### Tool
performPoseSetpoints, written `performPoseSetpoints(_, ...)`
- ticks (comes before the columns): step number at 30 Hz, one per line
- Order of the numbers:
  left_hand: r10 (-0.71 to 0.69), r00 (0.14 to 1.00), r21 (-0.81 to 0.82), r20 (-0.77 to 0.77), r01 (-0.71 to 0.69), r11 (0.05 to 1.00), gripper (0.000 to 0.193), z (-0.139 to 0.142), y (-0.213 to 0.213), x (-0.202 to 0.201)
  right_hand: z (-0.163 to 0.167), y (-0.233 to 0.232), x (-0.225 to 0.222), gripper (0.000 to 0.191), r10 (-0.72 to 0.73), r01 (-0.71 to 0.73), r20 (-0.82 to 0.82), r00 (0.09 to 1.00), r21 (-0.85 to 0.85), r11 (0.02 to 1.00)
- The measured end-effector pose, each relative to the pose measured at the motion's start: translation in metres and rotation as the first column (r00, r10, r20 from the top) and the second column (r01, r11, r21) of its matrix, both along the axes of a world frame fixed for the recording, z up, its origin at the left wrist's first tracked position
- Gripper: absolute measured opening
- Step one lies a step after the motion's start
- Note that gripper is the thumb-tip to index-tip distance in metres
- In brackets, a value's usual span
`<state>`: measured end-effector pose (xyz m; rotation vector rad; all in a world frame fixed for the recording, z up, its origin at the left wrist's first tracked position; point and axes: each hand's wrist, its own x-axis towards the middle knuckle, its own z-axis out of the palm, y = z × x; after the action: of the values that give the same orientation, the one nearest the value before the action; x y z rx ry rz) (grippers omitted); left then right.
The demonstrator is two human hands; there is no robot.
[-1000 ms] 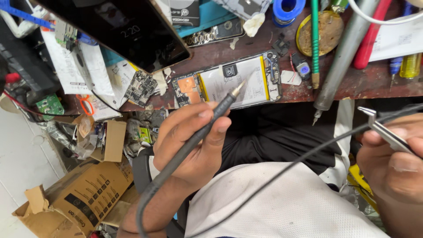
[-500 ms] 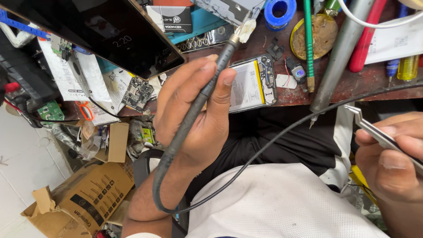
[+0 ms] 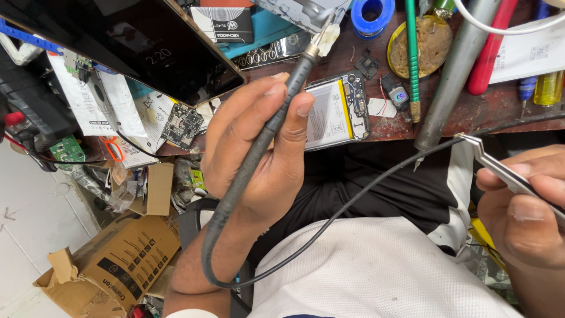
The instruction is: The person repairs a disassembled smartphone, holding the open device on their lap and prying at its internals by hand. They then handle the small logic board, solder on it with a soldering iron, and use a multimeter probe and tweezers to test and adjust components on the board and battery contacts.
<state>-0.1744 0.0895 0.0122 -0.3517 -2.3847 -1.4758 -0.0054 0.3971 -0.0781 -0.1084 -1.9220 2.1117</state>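
In the head view, the left hand [image 3: 259,153] is gripping a soldering iron [image 3: 276,118] like a pen, the dark handle running diagonally across the palm with the thumb pressing on one side and the fingers [image 3: 247,112] curling closed over the other, probably because that grip is giving fine control of the tip. The tip is pointing up and away from the body, ending beside a pale scrap at the far edge of the desk [image 3: 471,112], well past the opened phone [image 3: 338,112] that is lying face-down with its battery and board showing just beyond the thumb. The iron's cable [image 3: 353,200] is looping under the wrist and trailing across the lap, so it is hanging free of the work. The right hand [image 3: 524,206] is pinching a pair of metal tweezers [image 3: 500,168], thumb and fingers closed on the shanks, the bent points sitting near the desk edge, held low and to the side as if ready. A blue solder spool [image 3: 371,15], a round flux tin [image 3: 426,44] and a green-handled tool [image 3: 412,59] are lying near the phone, within easy reach.
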Motion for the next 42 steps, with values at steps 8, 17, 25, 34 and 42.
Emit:
performPoseSetpoints(8, 0.003, 1.000, -0.014, -0.010, -0.003, 1.000, 0.025, -0.001, 0.000, 0.001, 0.002, -0.003, -0.007, 0.032, 0.004, -0.003, -0.034, 0.999, 0.031, 1.000)
performPoseSetpoints(17, 0.006, 1.000, -0.016, -0.004, -0.006, 1.000, 0.024, -0.003, 0.000, -0.001, 0.009, -0.004, -0.018, 0.030, 0.028, -0.022, -0.039, 0.999, 0.138, 0.990)
performPoseSetpoints(25, 0.008, 1.000, -0.017, 0.000, -0.008, 1.000, 0.024, -0.003, 0.001, 0.001, 0.011, -0.004, -0.010, 0.029, 0.028, -0.030, 0.027, 0.999, 0.074, 0.997)
performPoseSetpoints(34, 0.005, 1.000, -0.043, 0.003, -0.005, 0.999, 0.024, -0.002, 0.000, 0.002, 0.009, -0.001, -0.010, 0.033, 0.024, -0.027, 0.025, 0.999, 0.118, 0.993)
performPoseSetpoints(42, -0.093, 0.994, -0.063, -0.056, 0.090, 0.994, 0.029, -0.002, -0.008, 0.006, -0.001, 0.002, 0.001, 0.029, -0.023, 0.019, 0.052, 0.998, 0.072, 0.997)
